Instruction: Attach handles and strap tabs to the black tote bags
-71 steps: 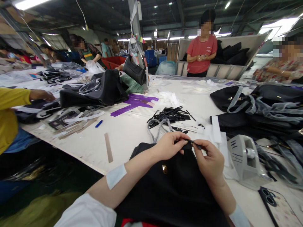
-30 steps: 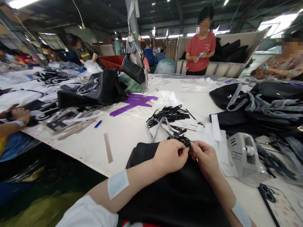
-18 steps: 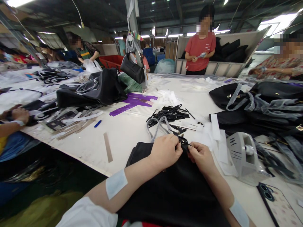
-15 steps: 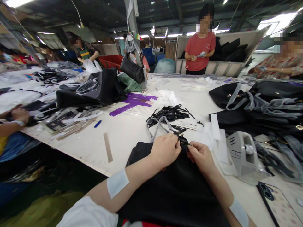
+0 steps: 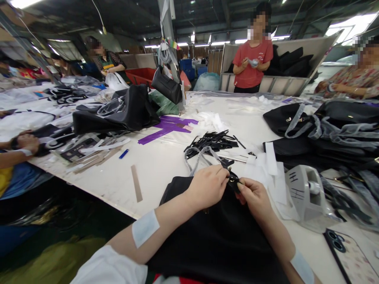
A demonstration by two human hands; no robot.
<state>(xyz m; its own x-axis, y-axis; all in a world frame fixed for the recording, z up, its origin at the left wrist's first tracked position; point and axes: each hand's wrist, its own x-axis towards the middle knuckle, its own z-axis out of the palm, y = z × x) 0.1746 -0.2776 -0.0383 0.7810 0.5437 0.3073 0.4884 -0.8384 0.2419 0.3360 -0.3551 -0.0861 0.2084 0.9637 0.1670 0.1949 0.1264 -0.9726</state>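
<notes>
A black handbag [image 5: 219, 240] lies in front of me, its top edge pointing away over the table. At its upper right corner my left hand [image 5: 209, 185] is closed on a black strap [image 5: 233, 179] with a gold-coloured metal ring. My right hand [image 5: 251, 193] pinches the same strap from the right, thumb and fingertips together. The left fingertips are partly hidden behind the back of that hand. A grey plastic-wrapped handle [image 5: 197, 157] loops up beyond the bag. Just past it lies a pile of thin black straps [image 5: 213, 141].
Black bags with wrapped handles [image 5: 319, 146] are stacked at right, near a white tape dispenser [image 5: 304, 197] and a phone [image 5: 349, 252]. Purple strips [image 5: 167, 128], a blue cutter [image 5: 123, 154] and a large black bag [image 5: 118, 114] lie left. Several co-workers stand around the table.
Both hands stay at the bag's corner; the fingers have shifted slightly, and the metal ring between them shows more clearly. The co-worker in red has moved their hands.
</notes>
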